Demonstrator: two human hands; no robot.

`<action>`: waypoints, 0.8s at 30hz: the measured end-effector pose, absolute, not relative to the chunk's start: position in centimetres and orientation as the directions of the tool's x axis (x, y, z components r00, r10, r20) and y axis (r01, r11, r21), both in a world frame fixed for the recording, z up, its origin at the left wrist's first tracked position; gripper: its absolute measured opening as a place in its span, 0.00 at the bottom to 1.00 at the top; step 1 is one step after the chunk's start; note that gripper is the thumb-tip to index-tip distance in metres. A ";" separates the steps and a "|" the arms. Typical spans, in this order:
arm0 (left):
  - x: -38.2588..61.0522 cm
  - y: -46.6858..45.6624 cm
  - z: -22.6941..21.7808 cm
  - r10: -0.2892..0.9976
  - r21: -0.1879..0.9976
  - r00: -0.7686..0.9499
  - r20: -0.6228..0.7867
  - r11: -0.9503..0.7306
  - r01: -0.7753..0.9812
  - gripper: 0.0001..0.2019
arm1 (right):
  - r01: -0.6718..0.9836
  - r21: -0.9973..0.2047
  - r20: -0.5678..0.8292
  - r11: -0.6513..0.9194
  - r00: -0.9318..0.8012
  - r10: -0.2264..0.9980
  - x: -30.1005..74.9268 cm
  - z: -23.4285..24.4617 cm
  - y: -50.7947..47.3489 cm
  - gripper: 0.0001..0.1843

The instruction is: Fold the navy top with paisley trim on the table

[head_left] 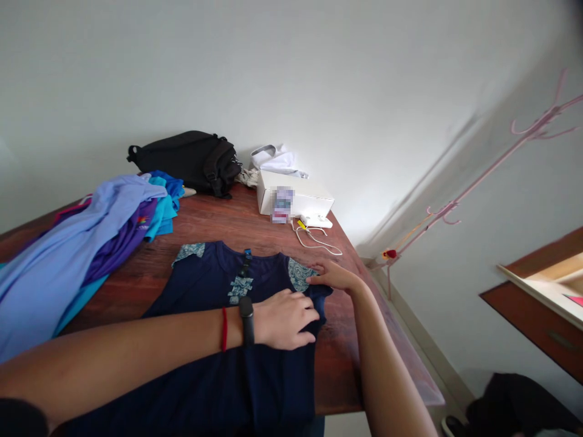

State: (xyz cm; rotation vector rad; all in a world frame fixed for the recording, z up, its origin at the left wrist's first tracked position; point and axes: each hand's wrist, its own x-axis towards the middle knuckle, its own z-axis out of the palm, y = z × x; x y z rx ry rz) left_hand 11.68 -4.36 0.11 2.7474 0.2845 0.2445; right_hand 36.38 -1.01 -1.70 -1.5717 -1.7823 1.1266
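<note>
A navy blue shirt [200, 291] with teal patterned shoulders lies spread on the wooden table, its neckline toward the wall. Across its chest reaches my left hand [286, 318], palm down, fingers loosely spread on the cloth near the right side. That wrist wears a black band and a red string. At the shirt's right shoulder, my right hand [336, 276] rests on the patterned patch [298, 276], thumb and fingers slightly apart. My left forearm hides part of the shirt's middle, and its lower part runs out of view.
On the dark wooden table [214, 218], a clothes pile [104, 212] lies left. Behind are a black bag [182, 158], a white box [296, 188] and a white device [316, 221] with its cable. A pink coat stand [478, 167] leans right, beyond the table's edge.
</note>
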 end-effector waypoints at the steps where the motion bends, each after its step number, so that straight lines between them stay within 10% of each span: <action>1: 12.3 -4.3 -0.5 0.247 0.306 0.957 0.152 -0.932 0.192 0.19 | 0.534 -0.845 -0.157 -0.029 -0.196 0.968 36.5 -1.5 -1.1 0.25; 9: 12.3 -4.4 -4.7 0.277 0.342 0.949 0.150 -0.915 0.213 0.36 | 0.509 -0.840 -0.262 -0.186 -0.081 0.962 36.1 -1.1 -1.2 0.24; 24: 12.4 -4.3 -2.8 0.245 0.269 0.921 0.304 -0.949 0.164 0.27 | 0.286 -0.896 -0.365 -0.339 -0.042 0.930 34.8 -2.7 -0.4 0.12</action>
